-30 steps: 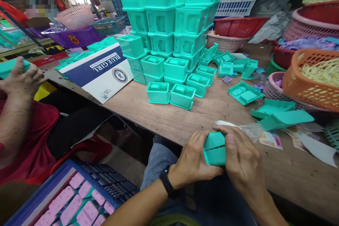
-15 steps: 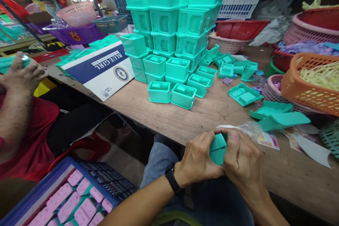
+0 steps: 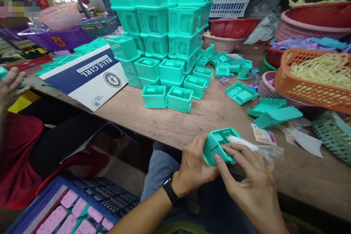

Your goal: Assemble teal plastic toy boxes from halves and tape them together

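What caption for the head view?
Left grip holds a turquoise rectangular plastic box, right grip touching it.

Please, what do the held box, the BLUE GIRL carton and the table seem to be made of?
Box: likely moulded plastic, slightly shiny, in one even green with a thin rim. Carton: probably cardboard, smooth, with printing on a flat panel. Table: wood or wood-look laminate, rather matt; grain shows either way.

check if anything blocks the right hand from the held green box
Nothing visible does: the right hand touches the green box. A white item overlaps the box's rim in view, but does not bar that contact.
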Motion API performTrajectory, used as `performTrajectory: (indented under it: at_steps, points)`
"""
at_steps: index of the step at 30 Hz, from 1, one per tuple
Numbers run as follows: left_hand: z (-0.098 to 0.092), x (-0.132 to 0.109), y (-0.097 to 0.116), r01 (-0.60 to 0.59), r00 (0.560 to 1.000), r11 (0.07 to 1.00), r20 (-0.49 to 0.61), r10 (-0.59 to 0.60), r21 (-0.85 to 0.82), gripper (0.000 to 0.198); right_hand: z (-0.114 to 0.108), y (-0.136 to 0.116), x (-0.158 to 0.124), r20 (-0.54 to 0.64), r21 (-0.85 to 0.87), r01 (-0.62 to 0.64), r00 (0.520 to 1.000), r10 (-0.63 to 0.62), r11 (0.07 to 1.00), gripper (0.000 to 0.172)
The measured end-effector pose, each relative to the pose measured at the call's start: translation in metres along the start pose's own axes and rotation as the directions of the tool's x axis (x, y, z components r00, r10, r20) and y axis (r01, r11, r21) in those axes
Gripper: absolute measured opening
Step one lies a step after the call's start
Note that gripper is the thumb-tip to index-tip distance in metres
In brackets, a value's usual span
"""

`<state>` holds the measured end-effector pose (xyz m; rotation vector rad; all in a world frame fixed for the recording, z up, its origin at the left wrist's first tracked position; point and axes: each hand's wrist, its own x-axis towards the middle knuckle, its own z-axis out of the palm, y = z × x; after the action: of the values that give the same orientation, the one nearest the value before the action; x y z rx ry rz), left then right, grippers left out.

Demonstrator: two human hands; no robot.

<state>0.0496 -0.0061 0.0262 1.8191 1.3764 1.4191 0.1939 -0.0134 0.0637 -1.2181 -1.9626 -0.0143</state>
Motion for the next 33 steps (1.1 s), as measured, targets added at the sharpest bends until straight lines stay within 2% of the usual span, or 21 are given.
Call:
performTrajectory:
  at_steps: [6,10,16,33]
  points:
    - [-0.0002,-0.0021,-0.0021,-0.034,0.999,0.999,-0.032,0.036,0.042,0.046,0.0108,-0.0031,-0.0039,-0.036,0.048,-0.089,0.995,0.091,0.995,0.023]
    - [0.0015,-0.003,-0.0036,-0.022,0.999,0.998,-0.037,0.025,0.062,0.039,0.0114,-0.0029,-0.0041,-0.003,0.158,-0.136,0.99,0.138,0.978,0.017]
    - [0.0029,-0.0024,-0.003,-0.018,0.999,0.997,-0.031,0.02,0.074,0.039,0.011,-0.0054,-0.0047,0.018,0.215,-0.201,0.979,0.202,0.956,0.015]
    - [0.0036,-0.0018,-0.0028,-0.016,0.999,0.995,-0.037,0.02,0.102,0.029,0.0081,-0.0072,-0.002,0.016,0.293,-0.226,0.973,0.231,0.929,0.014]
